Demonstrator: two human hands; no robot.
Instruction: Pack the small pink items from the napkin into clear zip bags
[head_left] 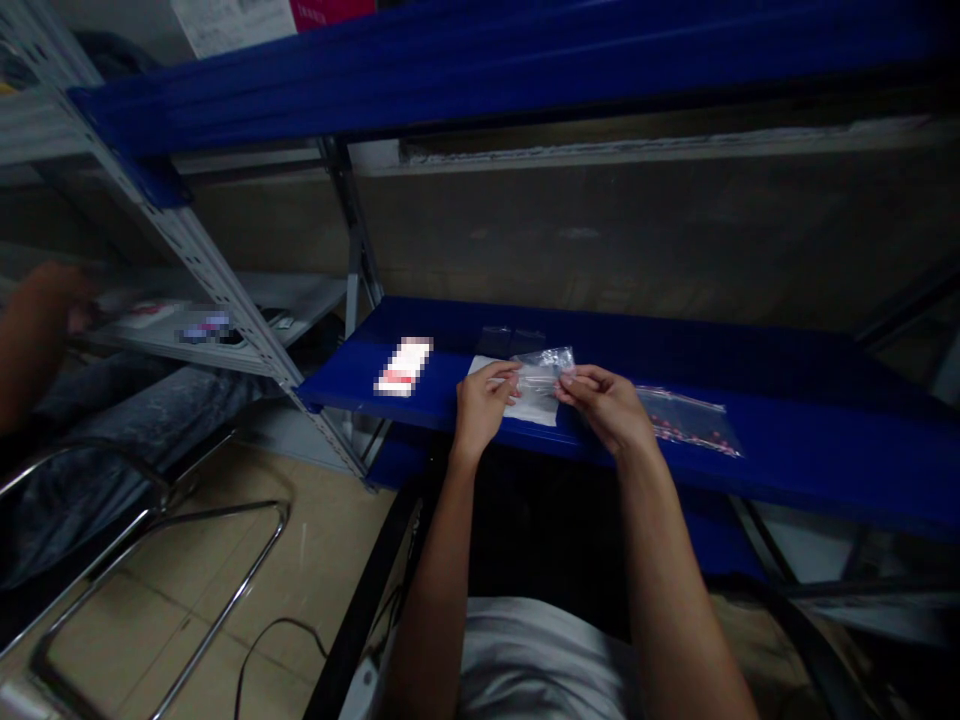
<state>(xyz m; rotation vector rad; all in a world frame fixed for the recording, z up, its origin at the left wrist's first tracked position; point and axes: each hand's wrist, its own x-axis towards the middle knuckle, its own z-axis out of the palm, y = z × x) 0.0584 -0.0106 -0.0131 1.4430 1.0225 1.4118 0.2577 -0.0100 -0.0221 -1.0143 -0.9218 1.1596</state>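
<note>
Between my two hands is a small clear plastic bag [546, 366], held above a white sheet [534, 408] on the blue shelf [810, 440]. My left hand [484, 398] pinches the bag's left side, fingers closed. On its right edge, my right hand [604, 400] has thumb and fingers pressed together. To the right of my right hand lies a larger clear zip bag [694, 420] with several small red pieces in it. Behind the sheet are flat clear bags [512, 340], hard to make out in the dim light.
A bright blurred-out phone-like item [405, 366] lies on the shelf's left. A blue beam [480, 70] crosses overhead, and a grey perforated upright [202, 250] stands left. Another person's arm [37, 330] is beyond it, near a metal chair frame [217, 590].
</note>
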